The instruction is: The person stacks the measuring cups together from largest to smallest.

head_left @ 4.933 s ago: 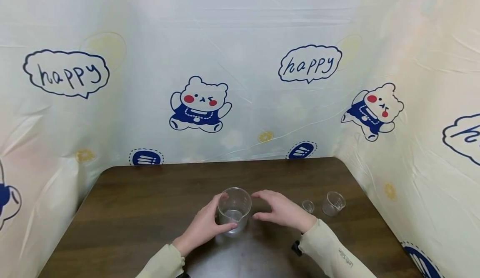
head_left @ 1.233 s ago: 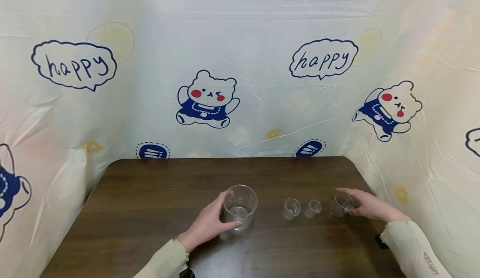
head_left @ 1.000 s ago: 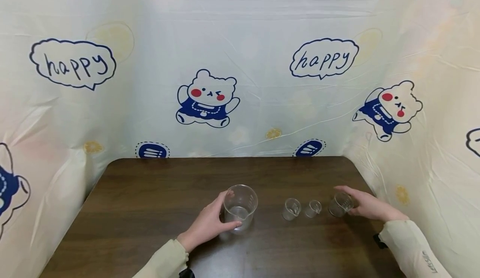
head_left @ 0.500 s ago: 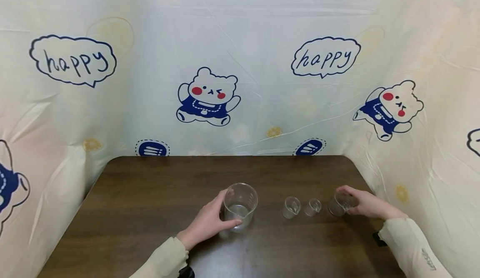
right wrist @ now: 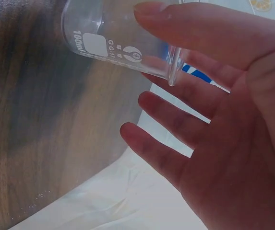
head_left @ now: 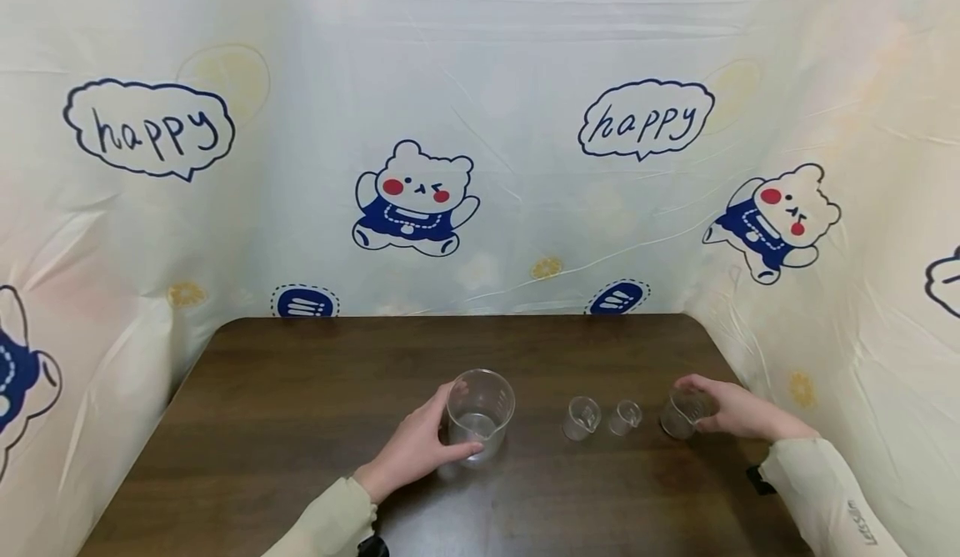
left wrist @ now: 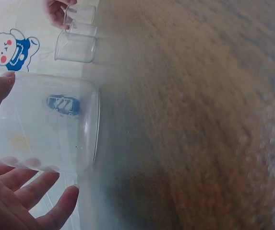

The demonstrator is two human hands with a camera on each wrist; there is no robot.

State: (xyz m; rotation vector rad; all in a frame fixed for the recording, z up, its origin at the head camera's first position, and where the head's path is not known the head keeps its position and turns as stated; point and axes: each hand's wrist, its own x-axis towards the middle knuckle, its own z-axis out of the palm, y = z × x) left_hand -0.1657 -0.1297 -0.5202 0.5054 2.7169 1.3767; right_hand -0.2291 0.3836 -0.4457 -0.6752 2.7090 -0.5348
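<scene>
My left hand (head_left: 416,449) holds the large glass beaker (head_left: 491,394) from its left side, thumb in front and fingers behind. In the left wrist view the thumb and fingers of that hand lie on either side of its wall. At the far right of the row, my right hand (head_left: 738,409) grips a smaller beaker (head_left: 673,422) near its rim. The right wrist view shows the thumb on this beaker's wall (right wrist: 120,33), which bears a 100ml mark. Between the hands stand two little beakers, a wider one (head_left: 579,424) and the smallest one (head_left: 622,421).
All the beakers are on a dark brown wooden table (head_left: 315,398). A pale printed curtain (head_left: 510,207) with bears and "happy" bubbles hangs behind the table and along both its sides.
Over the last seconds my right hand has gone from beside the large beaker to the far-right beaker and grips it. A little beaker left of the smallest now shows. The left hand stays put.
</scene>
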